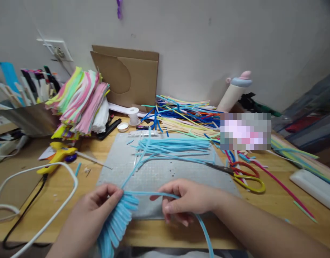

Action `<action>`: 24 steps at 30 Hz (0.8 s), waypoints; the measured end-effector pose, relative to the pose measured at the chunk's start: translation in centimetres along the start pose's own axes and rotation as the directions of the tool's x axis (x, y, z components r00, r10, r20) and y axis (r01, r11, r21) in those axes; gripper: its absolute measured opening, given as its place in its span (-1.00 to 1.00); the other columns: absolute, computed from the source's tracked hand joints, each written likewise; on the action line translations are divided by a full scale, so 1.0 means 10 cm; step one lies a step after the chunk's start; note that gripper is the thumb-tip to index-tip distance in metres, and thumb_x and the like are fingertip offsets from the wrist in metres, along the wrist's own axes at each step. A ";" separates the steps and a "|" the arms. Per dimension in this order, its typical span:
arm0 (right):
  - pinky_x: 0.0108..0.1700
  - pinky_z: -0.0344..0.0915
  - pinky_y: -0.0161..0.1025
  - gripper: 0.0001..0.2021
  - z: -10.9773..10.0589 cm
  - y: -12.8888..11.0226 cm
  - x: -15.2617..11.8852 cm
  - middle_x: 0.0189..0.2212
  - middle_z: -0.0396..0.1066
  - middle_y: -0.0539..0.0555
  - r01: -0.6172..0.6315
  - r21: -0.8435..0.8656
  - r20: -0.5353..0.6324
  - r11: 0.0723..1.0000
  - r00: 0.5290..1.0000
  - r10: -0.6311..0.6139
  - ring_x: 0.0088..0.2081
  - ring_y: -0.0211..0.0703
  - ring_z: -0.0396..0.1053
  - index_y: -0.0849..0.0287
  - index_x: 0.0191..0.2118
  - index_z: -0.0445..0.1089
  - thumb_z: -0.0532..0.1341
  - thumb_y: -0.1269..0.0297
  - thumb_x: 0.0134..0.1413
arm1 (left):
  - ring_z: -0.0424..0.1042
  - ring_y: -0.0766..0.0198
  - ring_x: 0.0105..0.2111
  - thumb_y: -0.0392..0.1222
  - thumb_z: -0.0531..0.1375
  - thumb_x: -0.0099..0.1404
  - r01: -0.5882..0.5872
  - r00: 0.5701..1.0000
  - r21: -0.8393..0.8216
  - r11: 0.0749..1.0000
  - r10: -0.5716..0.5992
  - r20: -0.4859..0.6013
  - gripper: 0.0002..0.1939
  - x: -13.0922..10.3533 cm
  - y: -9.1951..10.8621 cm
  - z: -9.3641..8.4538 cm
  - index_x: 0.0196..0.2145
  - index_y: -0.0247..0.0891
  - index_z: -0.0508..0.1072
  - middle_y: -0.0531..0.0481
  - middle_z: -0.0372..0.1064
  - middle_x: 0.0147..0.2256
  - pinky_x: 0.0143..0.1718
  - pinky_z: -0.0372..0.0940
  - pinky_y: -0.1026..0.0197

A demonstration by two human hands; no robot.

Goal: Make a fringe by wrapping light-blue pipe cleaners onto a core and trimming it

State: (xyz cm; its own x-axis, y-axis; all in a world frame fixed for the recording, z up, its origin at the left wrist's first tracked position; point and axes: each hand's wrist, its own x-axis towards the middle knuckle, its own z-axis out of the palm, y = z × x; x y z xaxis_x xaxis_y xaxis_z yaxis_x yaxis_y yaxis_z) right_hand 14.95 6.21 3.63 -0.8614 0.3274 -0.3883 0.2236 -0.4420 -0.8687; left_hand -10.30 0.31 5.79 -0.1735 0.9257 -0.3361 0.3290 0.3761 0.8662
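Observation:
My left hand point(92, 215) pinches a fan-shaped piece of looped light-blue pipe cleaner point(118, 224) between thumb and fingers. From the pinch, one blue strand rises toward the mat, and another runs right to my right hand point(186, 200). This blue pipe cleaner point(205, 233) passes through the curled fingers of my right hand, and its end hangs down past the table edge. Beyond both hands, a pile of straight blue pipe cleaners point(175, 146) lies on the grey cutting mat point(154, 175). Scissors point(245, 175) with red and yellow handles rest at the mat's right edge.
A yellow glue gun point(56, 157) and a white cable point(71, 172) lie on the left. Bundled colored pipe cleaners point(81, 100) stand behind them. At the back are cardboard point(140, 77), a white spool point(133, 116), loose mixed pipe cleaners point(186, 114) and a bottle point(232, 95).

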 end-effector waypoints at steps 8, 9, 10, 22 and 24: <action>-0.66 0.08 -0.48 -0.73 0.52 0.07 0.40 -0.60 0.27 -0.11 -0.137 -0.273 -0.073 0.952 0.990 0.122 -0.73 -0.46 0.11 0.16 -0.09 0.38 0.09 0.34 0.08 | 0.21 0.38 -0.64 0.17 0.35 -0.19 0.219 0.954 -0.211 0.952 -0.255 -0.157 -0.55 -0.27 -0.58 -0.36 -0.55 -0.28 0.39 0.12 0.29 -0.64 -0.62 0.14 0.36; -0.66 0.09 -0.47 -0.72 0.55 0.05 0.44 -0.60 0.26 -0.11 -0.145 -0.298 -0.080 0.944 0.989 0.127 -0.73 -0.45 0.12 0.16 -0.08 0.37 0.08 0.35 0.08 | 0.21 0.38 -0.64 0.17 0.35 -0.20 0.223 0.951 -0.219 0.950 -0.261 -0.166 -0.55 -0.27 -0.59 -0.39 -0.55 -0.28 0.39 0.13 0.29 -0.65 -0.62 0.13 0.36; -0.67 0.09 -0.46 -0.68 0.58 0.04 0.47 -0.60 0.26 -0.10 -0.150 -0.314 -0.094 0.937 0.987 0.127 -0.73 -0.43 0.13 0.16 -0.03 0.34 0.07 0.35 0.08 | 0.21 0.38 -0.64 0.17 0.35 -0.19 0.226 0.948 -0.221 0.949 -0.266 -0.173 -0.55 -0.27 -0.60 -0.42 -0.55 -0.28 0.39 0.13 0.28 -0.65 -0.62 0.13 0.36; -0.45 0.03 -0.33 -0.61 0.83 -0.05 0.87 -0.30 0.38 0.05 0.091 -0.945 -0.030 0.313 0.932 -0.361 -0.40 -0.24 0.31 -0.05 0.04 0.30 0.06 0.40 0.10 | 0.41 0.16 -0.48 0.14 0.19 0.06 0.101 0.942 0.263 0.960 -0.007 -0.337 -0.61 -0.29 -0.80 -0.46 -0.30 -0.20 0.43 -0.01 0.47 -0.42 -0.44 0.27 0.21; -0.50 -0.06 -0.31 -0.61 0.86 -0.04 0.90 -0.31 0.36 0.04 0.076 -0.975 -0.003 0.210 0.937 -0.350 -0.45 -0.25 0.29 -0.05 0.05 0.27 0.09 0.37 0.08 | 0.41 0.17 -0.47 0.11 0.17 0.11 0.074 0.916 0.391 0.918 0.092 -0.390 -0.69 -0.32 -0.81 -0.42 -0.34 -0.18 0.41 0.00 0.45 -0.41 -0.39 0.28 0.19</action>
State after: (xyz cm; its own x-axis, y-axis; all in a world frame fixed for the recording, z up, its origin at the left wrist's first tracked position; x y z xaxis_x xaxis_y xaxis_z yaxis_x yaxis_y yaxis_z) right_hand 3.19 2.09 3.12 -0.8839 0.4638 -0.0602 0.4262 0.7458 -0.5120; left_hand -16.28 -5.90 1.36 -0.4904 0.8675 -0.0838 0.6517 0.4288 0.6256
